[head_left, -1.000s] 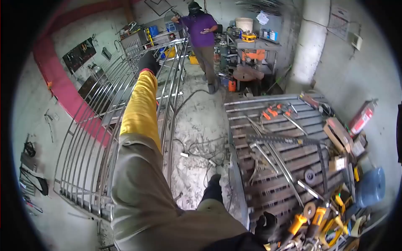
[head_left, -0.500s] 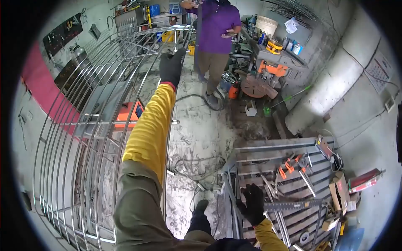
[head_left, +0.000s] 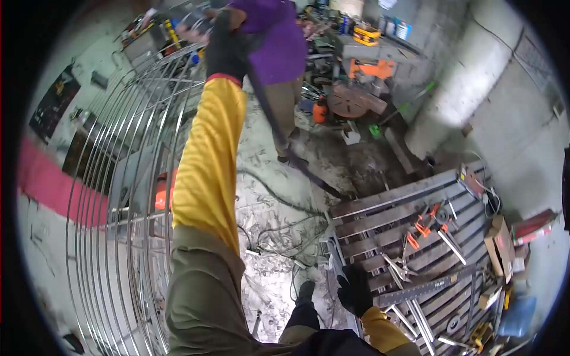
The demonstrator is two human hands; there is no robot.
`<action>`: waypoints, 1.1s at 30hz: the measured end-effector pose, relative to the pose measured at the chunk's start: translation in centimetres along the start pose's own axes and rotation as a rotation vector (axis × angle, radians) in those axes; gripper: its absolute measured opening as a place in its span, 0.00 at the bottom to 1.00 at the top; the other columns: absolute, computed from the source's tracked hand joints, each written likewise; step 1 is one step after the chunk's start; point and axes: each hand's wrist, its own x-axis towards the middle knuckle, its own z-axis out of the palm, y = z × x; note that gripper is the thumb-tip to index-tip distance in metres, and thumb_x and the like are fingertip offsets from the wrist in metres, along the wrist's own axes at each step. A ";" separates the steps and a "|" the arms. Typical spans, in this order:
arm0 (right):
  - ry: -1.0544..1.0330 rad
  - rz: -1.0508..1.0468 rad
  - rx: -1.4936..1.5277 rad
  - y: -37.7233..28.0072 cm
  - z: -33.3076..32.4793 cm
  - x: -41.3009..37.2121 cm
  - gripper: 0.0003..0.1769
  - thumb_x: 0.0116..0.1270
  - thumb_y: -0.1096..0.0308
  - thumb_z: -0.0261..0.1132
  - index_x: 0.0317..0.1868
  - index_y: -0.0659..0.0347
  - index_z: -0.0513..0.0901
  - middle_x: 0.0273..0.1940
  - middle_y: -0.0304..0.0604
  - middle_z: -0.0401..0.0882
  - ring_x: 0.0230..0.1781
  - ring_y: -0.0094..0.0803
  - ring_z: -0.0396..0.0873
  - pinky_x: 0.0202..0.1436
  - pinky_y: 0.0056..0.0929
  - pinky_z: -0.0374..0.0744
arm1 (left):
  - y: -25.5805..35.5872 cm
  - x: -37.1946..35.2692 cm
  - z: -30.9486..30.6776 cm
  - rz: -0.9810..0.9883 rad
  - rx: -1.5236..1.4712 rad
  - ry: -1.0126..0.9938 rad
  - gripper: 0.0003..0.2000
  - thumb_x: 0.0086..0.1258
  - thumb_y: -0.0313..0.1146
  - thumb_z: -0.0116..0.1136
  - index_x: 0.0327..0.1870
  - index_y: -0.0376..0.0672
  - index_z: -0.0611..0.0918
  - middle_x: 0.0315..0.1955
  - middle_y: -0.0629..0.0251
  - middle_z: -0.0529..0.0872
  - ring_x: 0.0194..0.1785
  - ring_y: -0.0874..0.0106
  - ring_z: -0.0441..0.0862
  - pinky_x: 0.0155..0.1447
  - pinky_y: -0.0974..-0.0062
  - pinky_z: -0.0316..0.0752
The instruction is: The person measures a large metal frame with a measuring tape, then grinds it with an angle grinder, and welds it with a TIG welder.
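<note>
Grille (head_left: 139, 220) of slim, shiny metal rods, standing at the person's left: the rods are joined in curved, nearly parallel rows, and its structure appears largely assembled, though the finish of its joints cannot be judged. Straight metal lengths (head_left: 420, 320) lie loose on the rough, slatted counter (head_left: 392, 196), near orange-handled clamps (head_left: 423, 229) and a flat black square (head_left: 424, 288). Left grip (head_left: 225, 53), black-gloved, is raised beside a co-worker (head_left: 276, 47); its closure and contents cannot be told. Right grip (head_left: 356, 291), fingers parted and loosely bent, shows nothing held near the counter's edge.
</note>
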 end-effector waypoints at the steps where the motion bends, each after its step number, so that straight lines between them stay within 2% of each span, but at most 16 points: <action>1: -0.065 0.012 -0.006 0.1 -0.2 0.1 0.23 0.67 0.59 0.67 0.59 0.58 0.88 0.72 0.60 0.74 0.77 0.68 0.65 0.82 0.70 0.60 | 4.4 -3.2 1.8 -0.270 -0.275 0.133 0.14 0.78 0.49 0.68 0.53 0.53 0.81 0.48 0.70 0.79 0.48 0.68 0.80 0.44 0.64 0.80; 3: -0.052 0.044 0.022 -0.2 -0.4 0.5 0.21 0.66 0.60 0.66 0.57 0.59 0.88 0.72 0.60 0.74 0.78 0.67 0.65 0.82 0.69 0.59 | 9.5 -7.6 5.3 -0.335 -0.640 0.254 0.15 0.77 0.53 0.69 0.51 0.56 0.82 0.38 0.73 0.78 0.37 0.72 0.79 0.34 0.71 0.77; 7: 0.006 0.002 0.025 -0.3 -1.3 0.3 0.22 0.65 0.61 0.66 0.57 0.60 0.87 0.71 0.60 0.74 0.76 0.66 0.66 0.80 0.68 0.62 | 15.0 -15.1 5.2 -0.398 -0.339 0.375 0.17 0.75 0.53 0.71 0.40 0.51 0.78 0.22 0.76 0.73 0.23 0.77 0.74 0.25 0.74 0.70; 10: 0.147 0.078 0.172 -2.3 -3.4 -2.0 0.23 0.63 0.62 0.69 0.59 0.58 0.86 0.69 0.56 0.77 0.74 0.61 0.70 0.77 0.61 0.68 | 16.5 -19.5 2.6 -0.405 -0.263 0.293 0.17 0.78 0.54 0.68 0.40 0.50 0.80 0.23 0.76 0.73 0.23 0.79 0.72 0.26 0.76 0.66; 13: 0.192 0.134 0.205 -5.7 -11.2 -7.6 0.23 0.62 0.66 0.71 0.60 0.56 0.87 0.67 0.51 0.81 0.70 0.55 0.75 0.74 0.55 0.73 | 22.3 -24.0 3.8 -0.364 -0.214 0.264 0.20 0.78 0.55 0.67 0.48 0.45 0.83 0.25 0.76 0.72 0.27 0.79 0.70 0.32 0.76 0.67; 17: 0.296 0.452 0.382 -8.7 -16.4 -23.3 0.26 0.66 0.72 0.72 0.65 0.62 0.85 0.66 0.56 0.82 0.68 0.55 0.79 0.73 0.48 0.76 | 33.1 -30.1 4.2 -0.319 -0.304 0.119 0.17 0.80 0.48 0.65 0.54 0.43 0.83 0.26 0.75 0.73 0.26 0.79 0.71 0.33 0.76 0.67; 20: 0.517 0.642 0.596 -11.4 -18.7 -34.3 0.23 0.72 0.71 0.67 0.66 0.68 0.83 0.64 0.57 0.83 0.67 0.49 0.81 0.73 0.42 0.75 | 42.7 -36.8 7.8 -0.423 -0.016 0.173 0.14 0.79 0.45 0.66 0.50 0.44 0.85 0.22 0.76 0.74 0.22 0.81 0.71 0.26 0.77 0.65; 21: 0.599 0.659 0.647 -12.1 -19.0 -37.4 0.23 0.74 0.70 0.65 0.66 0.69 0.83 0.63 0.56 0.84 0.67 0.46 0.81 0.73 0.41 0.74 | 44.9 -40.1 9.1 -0.431 0.147 0.191 0.15 0.83 0.44 0.61 0.55 0.42 0.85 0.25 0.80 0.73 0.26 0.83 0.70 0.28 0.79 0.65; 22: 0.623 0.666 0.672 -12.4 -19.1 -40.3 0.23 0.77 0.66 0.63 0.66 0.71 0.82 0.63 0.54 0.84 0.67 0.43 0.80 0.73 0.39 0.74 | 44.0 -43.1 7.9 -0.326 0.218 0.141 0.12 0.82 0.41 0.62 0.53 0.43 0.85 0.28 0.79 0.80 0.27 0.85 0.74 0.29 0.80 0.67; 23: 0.632 0.642 0.691 -12.4 -18.9 -43.2 0.25 0.82 0.59 0.62 0.69 0.70 0.81 0.66 0.52 0.84 0.69 0.42 0.80 0.76 0.41 0.73 | 44.3 -46.7 8.3 -0.316 0.004 0.085 0.09 0.81 0.37 0.61 0.52 0.42 0.85 0.32 0.75 0.84 0.29 0.84 0.77 0.30 0.82 0.70; 24: 0.663 0.604 0.704 -12.7 -19.0 -45.3 0.25 0.83 0.58 0.62 0.69 0.70 0.81 0.66 0.52 0.84 0.70 0.42 0.80 0.76 0.41 0.73 | 46.0 -49.7 9.6 -0.324 0.242 0.055 0.08 0.80 0.35 0.61 0.51 0.41 0.85 0.33 0.74 0.85 0.28 0.83 0.77 0.29 0.83 0.69; 25: 0.699 0.568 0.713 -12.9 -19.2 -47.1 0.25 0.84 0.58 0.61 0.69 0.70 0.81 0.66 0.53 0.84 0.70 0.42 0.80 0.76 0.42 0.73 | 47.6 -52.5 10.5 -0.499 0.130 0.021 0.08 0.80 0.35 0.63 0.48 0.41 0.85 0.32 0.74 0.86 0.28 0.84 0.77 0.29 0.83 0.67; 26: 0.731 0.535 0.709 -13.1 -19.1 -48.9 0.24 0.85 0.60 0.60 0.69 0.70 0.81 0.66 0.53 0.84 0.70 0.42 0.80 0.76 0.42 0.73 | 49.0 -55.7 12.4 -0.499 -0.066 0.087 0.06 0.79 0.34 0.65 0.46 0.42 0.86 0.30 0.77 0.83 0.29 0.85 0.76 0.28 0.82 0.65; 27: 0.740 0.542 0.750 -13.9 -20.0 -50.1 0.23 0.84 0.61 0.60 0.69 0.70 0.80 0.66 0.53 0.84 0.69 0.42 0.80 0.77 0.42 0.73 | 52.9 -58.2 14.4 -0.589 0.079 0.070 0.07 0.79 0.33 0.67 0.49 0.41 0.87 0.32 0.77 0.83 0.32 0.86 0.75 0.31 0.82 0.64; 31: 0.686 0.451 0.697 -14.7 -21.6 -54.7 0.23 0.84 0.62 0.59 0.70 0.69 0.80 0.66 0.53 0.84 0.70 0.43 0.80 0.77 0.42 0.73 | 56.6 -65.5 15.6 -0.556 0.034 -0.143 0.12 0.76 0.34 0.69 0.55 0.38 0.87 0.36 0.77 0.85 0.38 0.84 0.77 0.44 0.80 0.72; 33: 0.702 0.366 0.722 -14.5 -21.5 -56.6 0.23 0.85 0.62 0.59 0.70 0.70 0.79 0.66 0.53 0.84 0.69 0.43 0.81 0.77 0.43 0.73 | 58.0 -68.1 16.0 -0.500 0.042 -0.141 0.10 0.75 0.31 0.68 0.52 0.37 0.86 0.35 0.72 0.87 0.36 0.82 0.79 0.41 0.77 0.75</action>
